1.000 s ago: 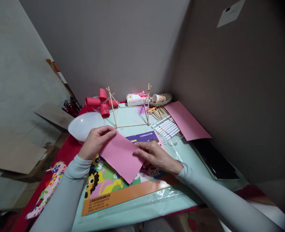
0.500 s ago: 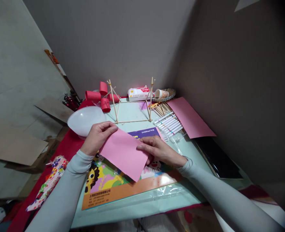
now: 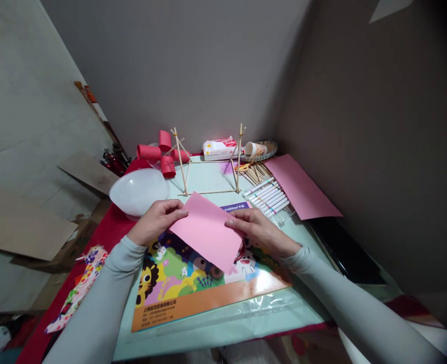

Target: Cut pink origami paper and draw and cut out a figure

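Note:
A sheet of pink paper [image 3: 208, 230] is held up between both hands, tilted above a colourful printed pack [image 3: 178, 303] with cartoon animals. My left hand [image 3: 159, 220] pinches its left edge between thumb and fingers. At the right edge, my right hand [image 3: 257, 230] grips it with the thumb on top and the fingers partly hidden behind. Beyond the paper stands a frame of thin wooden sticks [image 3: 212, 192], tied at its two peaks.
A white bowl [image 3: 138, 189] and several red paper rolls [image 3: 149, 152] sit at the left. Markers [image 3: 267, 196], wooden sticks [image 3: 259, 173], another pink sheet [image 3: 303, 189] and a black flat object [image 3: 345, 253] lie right. A tissue pack [image 3: 219, 150] and paper cup [image 3: 255, 150] are at the back.
The pink paper has shifted slightly right and up, and is turned a little, with both hands still on it. The whole view has moved slightly.

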A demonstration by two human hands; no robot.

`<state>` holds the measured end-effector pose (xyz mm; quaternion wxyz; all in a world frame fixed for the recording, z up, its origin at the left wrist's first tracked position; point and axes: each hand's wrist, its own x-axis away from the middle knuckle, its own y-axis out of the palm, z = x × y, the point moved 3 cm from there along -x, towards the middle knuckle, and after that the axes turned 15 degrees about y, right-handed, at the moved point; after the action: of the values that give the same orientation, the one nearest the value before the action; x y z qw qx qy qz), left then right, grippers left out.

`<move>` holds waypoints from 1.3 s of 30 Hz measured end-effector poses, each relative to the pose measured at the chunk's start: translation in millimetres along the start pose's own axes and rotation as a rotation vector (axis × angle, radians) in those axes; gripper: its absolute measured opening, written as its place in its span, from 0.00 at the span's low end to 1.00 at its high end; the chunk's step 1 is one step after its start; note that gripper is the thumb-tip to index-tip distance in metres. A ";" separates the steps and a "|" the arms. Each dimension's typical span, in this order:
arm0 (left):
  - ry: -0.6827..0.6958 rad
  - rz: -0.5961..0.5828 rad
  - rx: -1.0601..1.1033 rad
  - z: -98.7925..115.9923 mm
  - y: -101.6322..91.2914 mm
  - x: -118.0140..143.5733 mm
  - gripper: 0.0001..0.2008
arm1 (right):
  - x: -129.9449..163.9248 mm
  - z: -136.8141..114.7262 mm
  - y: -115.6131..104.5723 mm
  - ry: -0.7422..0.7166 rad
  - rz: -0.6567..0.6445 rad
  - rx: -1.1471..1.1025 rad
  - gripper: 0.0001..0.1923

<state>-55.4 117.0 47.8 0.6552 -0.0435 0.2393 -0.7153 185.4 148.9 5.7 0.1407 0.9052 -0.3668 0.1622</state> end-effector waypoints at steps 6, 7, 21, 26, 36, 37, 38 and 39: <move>-0.025 0.094 0.035 -5.9 -0.1 -1.8 0.20 | 3.1 -2.6 -0.9 0.021 0.014 -0.059 0.16; -0.040 0.089 0.051 -5.4 0.3 -1.3 0.19 | 3.2 -3.0 -2.0 0.024 0.016 -0.073 0.15; -0.100 0.165 0.356 -4.6 5.3 1.6 0.20 | -0.5 -4.9 -7.0 -0.007 0.022 -0.177 0.12; -0.085 0.258 0.370 -7.4 9.8 1.9 0.17 | -0.1 -6.6 -4.8 -0.044 0.038 -0.176 0.12; -0.172 0.146 0.507 -9.0 52.1 6.3 0.19 | -9.4 0.7 -0.5 -0.139 0.110 -0.171 0.16; -0.177 0.124 0.508 -8.5 54.6 7.3 0.19 | -8.4 -0.4 0.0 -0.136 0.107 -0.164 0.17; -0.180 0.109 0.507 -8.0 55.7 8.0 0.19 | -6.8 -2.2 0.1 -0.132 0.103 -0.157 0.17; -0.184 0.096 0.507 -7.7 55.7 8.6 0.19 | -4.4 -4.7 -0.1 -0.130 0.100 -0.151 0.17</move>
<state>-8.5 109.4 16.6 0.6974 0.0684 -0.0063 -0.7134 181.6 153.4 8.1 0.1760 0.8813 -0.4309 0.0820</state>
